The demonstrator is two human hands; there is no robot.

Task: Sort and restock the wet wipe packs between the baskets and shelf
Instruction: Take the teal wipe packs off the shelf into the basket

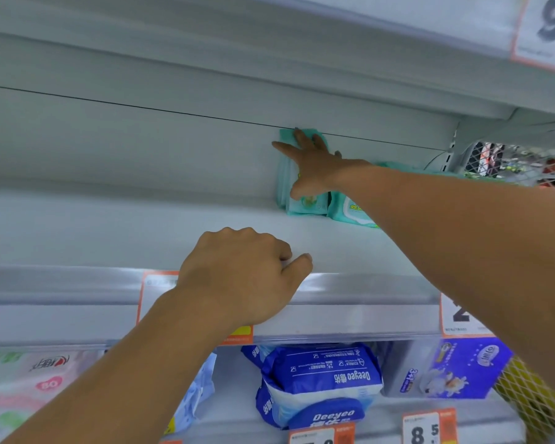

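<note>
Restock step, shelf side: teal wet wipe packs (305, 200) are being stood upright at the back of the middle shelf (141, 225), against the rear panel. A second teal pack (350, 211) sits just beside them on the right, leaning or lying, label facing out

Right hand (314, 165) is reached deep into the shelf. Its fingers (302, 139) are spread and fairly straight, laid flat over the top and front face of the upright packs; thumb points down along the front. Looks like pressing or steadying, not pinching. Whether any fingertip hooks behind the pack, cannot tell

Left hand (241, 277) is at the shelf's front lip, fingers curled under, thumb tip close to the forefinger. Nothing visible inside it; it seems to brace on the edge

Most of the shelf left of the packs is bare, so judged early in the fill

Next move, as a judgement: let go of the upright packs without tipping them, square the loose pack against them, then fetch more. A mesh basket (513, 165) shows at far right, contents blurred

Lower shelf holds blue Deeyeo packs (321, 386)
</note>
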